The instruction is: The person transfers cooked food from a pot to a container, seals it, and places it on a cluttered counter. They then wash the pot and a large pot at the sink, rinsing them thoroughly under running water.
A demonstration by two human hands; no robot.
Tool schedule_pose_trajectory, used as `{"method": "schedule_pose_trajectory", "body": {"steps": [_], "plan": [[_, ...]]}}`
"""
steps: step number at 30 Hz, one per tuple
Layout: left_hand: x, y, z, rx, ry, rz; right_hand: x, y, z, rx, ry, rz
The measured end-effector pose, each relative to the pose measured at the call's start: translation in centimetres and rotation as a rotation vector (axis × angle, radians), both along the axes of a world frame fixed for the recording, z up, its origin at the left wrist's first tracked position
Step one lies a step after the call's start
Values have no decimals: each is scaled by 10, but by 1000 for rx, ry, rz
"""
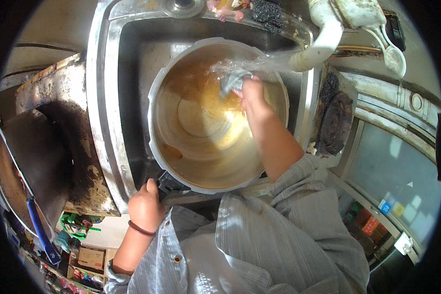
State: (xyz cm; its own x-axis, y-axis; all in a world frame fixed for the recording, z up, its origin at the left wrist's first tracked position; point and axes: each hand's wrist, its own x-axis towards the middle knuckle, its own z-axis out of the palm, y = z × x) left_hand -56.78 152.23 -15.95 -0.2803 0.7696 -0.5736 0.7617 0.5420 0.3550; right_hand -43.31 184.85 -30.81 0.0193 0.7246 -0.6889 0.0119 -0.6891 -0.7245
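Observation:
A large round metal pot, probably a pressure cooker body, sits in the steel sink with its mouth facing me. My left hand grips its black handle at the lower left rim. Inside the pot, near the far right wall, my right hand holds a wet grey cloth. A stream of water runs from the spout over the cloth and splashes there. Brownish water or residue colours the inner wall, and a brown patch shows at the lower left.
Past the sink's far rim lie a dark scouring pad and some pinkish scraps. On the left, a large dark wok with a blue handle stands by a stained counter. A dark coiled mat or cloth is at the right.

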Motion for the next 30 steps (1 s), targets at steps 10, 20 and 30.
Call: {"method": "schedule_pose_trajectory", "body": {"steps": [10, 20, 30], "plan": [[-12, 8, 4, -36, -5, -40, -136, -79, 70, 98, 308, 39], [-14, 4, -8, -2, 19, -53, -86, -148, 83, 458, 134, 1030], [-22, 15, 12, 78, 38, -36, 95, 24, 103, 1263, -1333, 2137]]}}
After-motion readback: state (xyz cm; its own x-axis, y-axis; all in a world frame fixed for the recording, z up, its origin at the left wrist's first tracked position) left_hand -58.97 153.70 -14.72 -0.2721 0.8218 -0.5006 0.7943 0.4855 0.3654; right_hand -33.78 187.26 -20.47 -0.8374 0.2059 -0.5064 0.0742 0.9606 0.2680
